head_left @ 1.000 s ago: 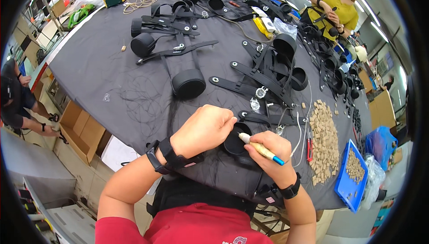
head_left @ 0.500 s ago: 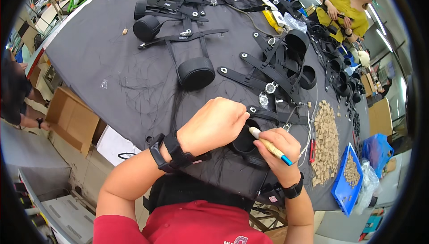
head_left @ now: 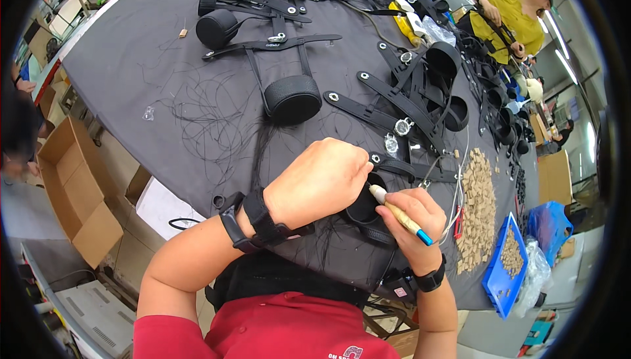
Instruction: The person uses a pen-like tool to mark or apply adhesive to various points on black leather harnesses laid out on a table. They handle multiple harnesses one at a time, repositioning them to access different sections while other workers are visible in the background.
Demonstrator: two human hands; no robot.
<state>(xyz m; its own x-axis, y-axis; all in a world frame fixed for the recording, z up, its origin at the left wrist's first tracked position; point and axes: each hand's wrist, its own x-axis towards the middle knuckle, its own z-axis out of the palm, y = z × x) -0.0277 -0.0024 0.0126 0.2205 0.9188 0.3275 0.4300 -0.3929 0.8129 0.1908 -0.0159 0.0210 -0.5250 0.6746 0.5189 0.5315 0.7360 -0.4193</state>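
My left hand is closed, its back turned up and its fingertips pinched at the far rim of a black leather cup. What those fingers hold is hidden. My right hand grips an awl with a light wooden handle, a white front collar and a blue end. The awl slants toward the left fingertips; its point is not visible. The cup lies at the table's near edge. Just beyond my hands, black straps with metal eyelets and round buckles are joined to more black cups.
Small tan blocks are heaped at right, beside red-handled pliers and a blue tray. Loose black threads are strewn on the dark table. Another finished-looking cup stands ahead. A co-worker stands far right; a cardboard box is at left.
My hands keep nearly the same pose at the cup, with the awl only slightly shifted. At left, the cardboard box has moved left and turned. The far-right co-worker's hands have moved apart.
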